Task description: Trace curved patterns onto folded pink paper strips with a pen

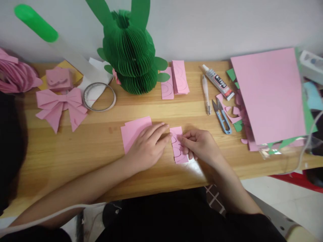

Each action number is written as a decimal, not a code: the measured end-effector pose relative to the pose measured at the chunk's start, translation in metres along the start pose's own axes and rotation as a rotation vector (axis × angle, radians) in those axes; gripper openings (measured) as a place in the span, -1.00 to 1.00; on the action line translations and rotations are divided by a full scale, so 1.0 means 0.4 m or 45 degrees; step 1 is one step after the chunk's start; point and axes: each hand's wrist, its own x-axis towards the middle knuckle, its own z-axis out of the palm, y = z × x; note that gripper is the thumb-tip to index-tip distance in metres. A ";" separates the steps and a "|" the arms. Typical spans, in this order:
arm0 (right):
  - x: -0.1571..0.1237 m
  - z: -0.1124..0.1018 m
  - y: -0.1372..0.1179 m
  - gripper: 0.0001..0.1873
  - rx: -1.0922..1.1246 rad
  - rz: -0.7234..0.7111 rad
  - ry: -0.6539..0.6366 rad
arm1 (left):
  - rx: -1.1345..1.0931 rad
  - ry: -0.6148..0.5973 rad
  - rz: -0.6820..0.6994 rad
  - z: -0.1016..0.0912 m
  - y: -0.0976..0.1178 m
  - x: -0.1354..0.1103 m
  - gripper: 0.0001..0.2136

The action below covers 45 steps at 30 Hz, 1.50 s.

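Pink strip (pixel 177 155), marked with drawn curves, lies at the near centre of the surface (pixel 73 158); the right hand (pixel 202 144) pinches its right side between the fingers. Left hand (pixel 149 146) rests on pink sheets (pixel 135 129), fingers extended and released. Farther right: blue snips (pixel 223 121), pen (pixel 206 94), glue tube (pixel 219 82). Far centre: green paper figure (pixel 135 55).

The bare left hand (pixel 148 146) lies back up, its fingers (pixel 159 130) loosely stretched toward the other hand. The bare right hand (pixel 200 144) pinches with its thumb (pixel 188 142). Both bare forearms (pixel 83 186) slant inward.
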 end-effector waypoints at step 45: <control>0.002 0.004 0.015 -0.69 -0.056 -0.214 0.069 | 0.022 -0.063 -0.030 0.007 0.013 0.000 -0.48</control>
